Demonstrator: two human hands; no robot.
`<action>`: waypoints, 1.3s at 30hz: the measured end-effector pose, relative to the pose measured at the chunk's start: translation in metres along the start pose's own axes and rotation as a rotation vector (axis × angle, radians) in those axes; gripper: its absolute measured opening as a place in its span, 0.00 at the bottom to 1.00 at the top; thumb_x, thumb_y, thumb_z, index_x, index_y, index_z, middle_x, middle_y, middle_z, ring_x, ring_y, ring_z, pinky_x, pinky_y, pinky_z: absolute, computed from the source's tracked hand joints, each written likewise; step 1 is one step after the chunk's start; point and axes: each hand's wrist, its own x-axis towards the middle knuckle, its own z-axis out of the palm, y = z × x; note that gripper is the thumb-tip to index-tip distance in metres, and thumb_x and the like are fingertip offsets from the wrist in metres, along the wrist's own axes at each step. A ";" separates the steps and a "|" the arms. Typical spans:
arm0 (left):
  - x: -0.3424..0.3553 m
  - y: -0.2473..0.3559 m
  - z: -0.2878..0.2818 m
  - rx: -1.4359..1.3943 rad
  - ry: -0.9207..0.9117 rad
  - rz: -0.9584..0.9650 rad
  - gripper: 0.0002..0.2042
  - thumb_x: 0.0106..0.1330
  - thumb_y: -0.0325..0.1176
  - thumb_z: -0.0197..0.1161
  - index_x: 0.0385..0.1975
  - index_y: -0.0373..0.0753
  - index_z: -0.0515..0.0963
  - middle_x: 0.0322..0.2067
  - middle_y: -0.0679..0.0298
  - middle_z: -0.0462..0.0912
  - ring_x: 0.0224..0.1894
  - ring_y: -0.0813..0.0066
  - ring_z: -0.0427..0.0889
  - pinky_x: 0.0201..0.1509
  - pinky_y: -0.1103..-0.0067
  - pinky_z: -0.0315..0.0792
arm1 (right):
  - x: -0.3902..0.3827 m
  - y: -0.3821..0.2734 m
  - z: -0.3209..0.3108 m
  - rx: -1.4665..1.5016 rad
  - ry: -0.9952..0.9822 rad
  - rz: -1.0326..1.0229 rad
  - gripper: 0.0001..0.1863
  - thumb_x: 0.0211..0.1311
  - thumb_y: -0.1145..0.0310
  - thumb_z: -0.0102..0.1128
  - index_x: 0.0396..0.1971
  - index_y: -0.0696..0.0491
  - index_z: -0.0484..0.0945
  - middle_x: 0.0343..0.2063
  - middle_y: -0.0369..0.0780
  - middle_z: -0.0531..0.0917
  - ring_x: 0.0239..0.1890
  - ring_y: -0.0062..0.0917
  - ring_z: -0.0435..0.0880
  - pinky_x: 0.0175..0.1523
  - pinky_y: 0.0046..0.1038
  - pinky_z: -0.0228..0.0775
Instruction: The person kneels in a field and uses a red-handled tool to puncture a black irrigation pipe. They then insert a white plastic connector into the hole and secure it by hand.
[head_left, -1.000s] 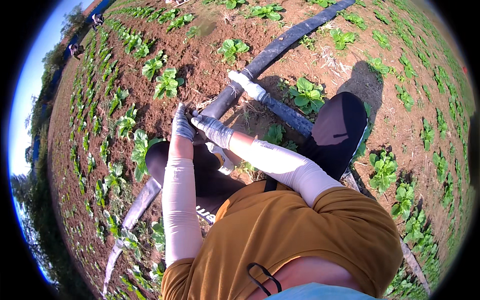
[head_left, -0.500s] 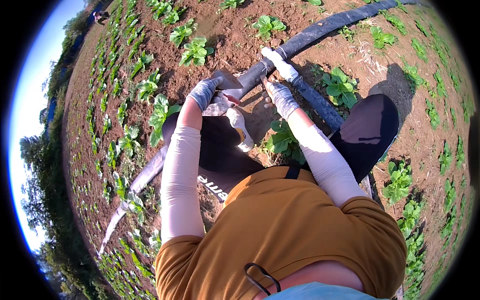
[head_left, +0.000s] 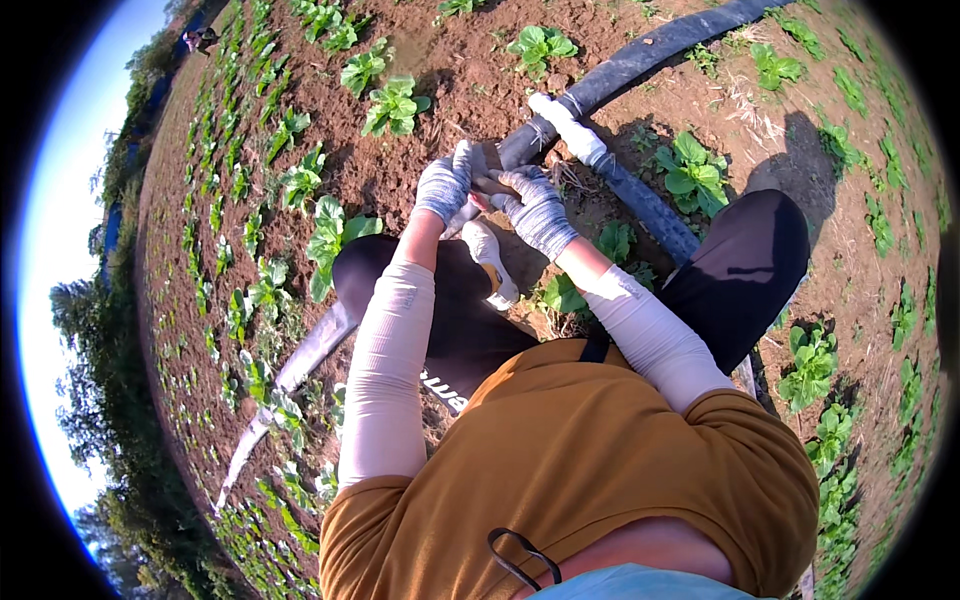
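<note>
My left hand (head_left: 441,188) and my right hand (head_left: 538,212), both in grey-white knit gloves, meet in front of my shoe. The left one is closed on a flat, grey-brown, blade-like piece (head_left: 488,156), partly hidden between the gloves. Something reddish shows under the fingers. My right hand is curled against the same spot; what its fingers grip is hidden. Just beyond them, a thick dark hose (head_left: 640,62) runs up to the right. A white-wrapped joint (head_left: 568,128) crosses it and leads into a dark side hose (head_left: 648,210).
Leafy green plants grow in rows on reddish soil, one plant (head_left: 692,172) beside the side hose. A pale flattened hose (head_left: 312,350) stretches toward the lower left. My white shoe (head_left: 488,258) is just below my hands. A distant person (head_left: 200,40) is at the upper left.
My hands have come together; the right has moved left, away from the joint, and the left slightly right. The flat piece, earlier plainly visible at my left hand, is now mostly covered.
</note>
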 end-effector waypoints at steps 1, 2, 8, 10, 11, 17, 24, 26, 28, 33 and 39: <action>-0.001 0.001 0.000 0.052 0.035 0.052 0.31 0.65 0.58 0.37 0.34 0.33 0.77 0.24 0.51 0.78 0.26 0.59 0.77 0.33 0.69 0.70 | 0.001 0.001 0.001 0.012 0.007 0.009 0.18 0.48 0.69 0.64 0.42 0.54 0.76 0.39 0.45 0.77 0.43 0.35 0.76 0.49 0.32 0.68; -0.002 0.003 0.002 0.104 0.069 0.104 0.31 0.66 0.57 0.35 0.34 0.33 0.77 0.27 0.47 0.78 0.33 0.54 0.77 0.40 0.66 0.69 | 0.003 0.009 0.006 0.097 0.063 0.012 0.17 0.47 0.70 0.65 0.40 0.56 0.77 0.37 0.45 0.77 0.41 0.36 0.77 0.47 0.31 0.70; -0.008 0.013 0.002 0.136 0.047 0.200 0.30 0.67 0.55 0.33 0.37 0.35 0.77 0.31 0.47 0.79 0.38 0.51 0.77 0.46 0.65 0.68 | 0.015 0.030 0.009 -0.028 0.137 0.081 0.21 0.47 0.65 0.67 0.39 0.61 0.75 0.36 0.47 0.79 0.40 0.37 0.78 0.47 0.31 0.70; -0.012 0.022 -0.002 0.123 0.015 0.185 0.29 0.67 0.55 0.33 0.37 0.34 0.76 0.30 0.47 0.79 0.38 0.52 0.78 0.46 0.65 0.68 | 0.020 0.028 0.005 -0.055 0.112 0.143 0.23 0.48 0.61 0.66 0.41 0.61 0.75 0.39 0.49 0.78 0.43 0.38 0.78 0.49 0.31 0.69; -0.023 0.039 -0.011 -0.011 -0.060 0.088 0.29 0.65 0.55 0.41 0.36 0.30 0.77 0.30 0.44 0.79 0.38 0.50 0.78 0.43 0.68 0.69 | 0.025 0.026 -0.003 -0.018 0.039 0.201 0.25 0.49 0.60 0.65 0.43 0.62 0.74 0.41 0.50 0.78 0.44 0.38 0.78 0.50 0.31 0.68; -0.001 0.023 0.003 -0.017 0.054 0.089 0.32 0.63 0.59 0.42 0.32 0.29 0.76 0.21 0.49 0.78 0.24 0.56 0.78 0.33 0.69 0.72 | 0.043 0.039 -0.005 -0.035 0.026 0.226 0.26 0.51 0.57 0.63 0.44 0.62 0.73 0.38 0.50 0.80 0.43 0.37 0.78 0.50 0.29 0.68; 0.001 0.023 0.001 -0.043 0.014 -0.106 0.30 0.65 0.59 0.37 0.35 0.35 0.76 0.14 0.55 0.76 0.14 0.65 0.77 0.25 0.72 0.73 | 0.023 0.040 0.002 0.008 0.125 0.036 0.18 0.52 0.67 0.62 0.40 0.61 0.74 0.37 0.48 0.78 0.41 0.37 0.78 0.48 0.31 0.69; 0.003 0.026 0.000 -0.024 -0.028 -0.110 0.30 0.65 0.59 0.37 0.36 0.35 0.76 0.13 0.55 0.76 0.14 0.65 0.77 0.25 0.71 0.73 | 0.018 0.044 0.011 -0.071 0.158 -0.086 0.15 0.51 0.69 0.62 0.38 0.60 0.75 0.36 0.47 0.77 0.40 0.38 0.77 0.48 0.32 0.69; 0.001 0.031 0.001 -0.036 -0.053 -0.072 0.30 0.65 0.59 0.38 0.35 0.34 0.75 0.12 0.57 0.75 0.13 0.68 0.76 0.22 0.73 0.72 | 0.013 0.051 0.013 -0.040 0.158 -0.097 0.14 0.49 0.72 0.63 0.37 0.60 0.75 0.35 0.47 0.77 0.38 0.37 0.78 0.46 0.31 0.69; -0.002 0.007 0.006 -0.024 -0.062 0.126 0.28 0.65 0.57 0.42 0.34 0.34 0.75 0.11 0.60 0.73 0.10 0.72 0.73 0.16 0.77 0.70 | 0.016 0.045 0.008 -0.009 0.129 0.019 0.14 0.46 0.72 0.65 0.35 0.59 0.75 0.35 0.47 0.78 0.38 0.37 0.78 0.45 0.31 0.70; -0.012 0.030 0.011 -0.042 -0.107 0.196 0.27 0.65 0.55 0.43 0.39 0.33 0.75 0.13 0.58 0.74 0.12 0.71 0.74 0.19 0.75 0.70 | 0.044 0.090 0.009 -0.327 0.283 0.062 0.17 0.50 0.65 0.63 0.37 0.60 0.75 0.34 0.47 0.79 0.39 0.38 0.78 0.47 0.31 0.69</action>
